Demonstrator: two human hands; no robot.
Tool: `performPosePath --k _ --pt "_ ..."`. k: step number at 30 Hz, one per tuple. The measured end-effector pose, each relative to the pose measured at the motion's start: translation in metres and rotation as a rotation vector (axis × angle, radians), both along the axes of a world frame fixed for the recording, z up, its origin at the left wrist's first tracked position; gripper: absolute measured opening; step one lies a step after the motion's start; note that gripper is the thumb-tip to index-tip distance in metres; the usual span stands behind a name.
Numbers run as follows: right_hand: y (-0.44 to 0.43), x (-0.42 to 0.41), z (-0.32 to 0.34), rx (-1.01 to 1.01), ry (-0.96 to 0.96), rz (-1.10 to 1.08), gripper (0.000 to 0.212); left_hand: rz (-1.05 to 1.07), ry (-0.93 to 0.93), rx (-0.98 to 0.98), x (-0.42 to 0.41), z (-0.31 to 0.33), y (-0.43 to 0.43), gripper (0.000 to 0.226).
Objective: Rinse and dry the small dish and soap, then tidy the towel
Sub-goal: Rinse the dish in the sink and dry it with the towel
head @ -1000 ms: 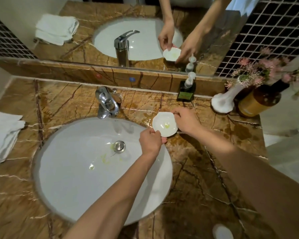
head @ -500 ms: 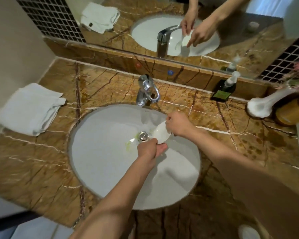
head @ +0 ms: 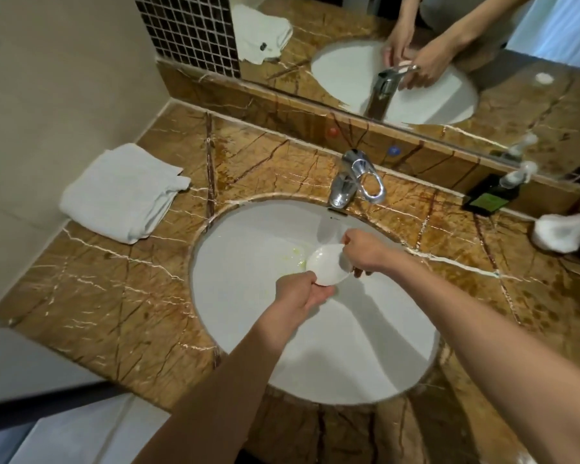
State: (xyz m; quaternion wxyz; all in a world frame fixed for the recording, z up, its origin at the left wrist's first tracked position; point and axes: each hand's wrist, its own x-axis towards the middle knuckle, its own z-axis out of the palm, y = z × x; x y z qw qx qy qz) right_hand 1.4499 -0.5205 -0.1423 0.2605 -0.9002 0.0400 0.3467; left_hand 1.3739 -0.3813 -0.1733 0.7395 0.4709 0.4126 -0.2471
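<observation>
White dish (head: 327, 266), white basin (head: 248, 283), white towel (head: 123, 192), brown veined marble counter (head: 121, 296), chrome tap (head: 355, 179)

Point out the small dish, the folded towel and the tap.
small dish (head: 327, 264), head view, on its white inner face, between the two hands over the basin.
folded towel (head: 123, 192), head view, on the middle of its top layer.
tap (head: 344, 189), head view, on the chrome spout.

I see open basin (head: 248, 313) left of my hands. The faucet (head: 352, 182) overhangs its far rim. The towel (head: 121, 192) takes the bench's (head: 114, 313) left corner.
</observation>
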Motion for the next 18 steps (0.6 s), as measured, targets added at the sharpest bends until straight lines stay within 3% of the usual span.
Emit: performPosePath --k 5,10,18 --pt "0.033 -0.007 -0.013 0.171 -0.004 -0.137 0.027 -0.077 -0.178 0.227 0.001 -0.011 0.043 0.031" --pt "0.078 -0.020 -0.015 0.353 0.013 -0.242 0.026 -0.058 -0.253 0.262 -0.002 0.005 0.095 0.027" --pt "0.160 -0.015 0.001 0.552 0.022 -0.095 0.021 0.140 -0.245 0.267 -0.014 0.035 0.170 0.031"
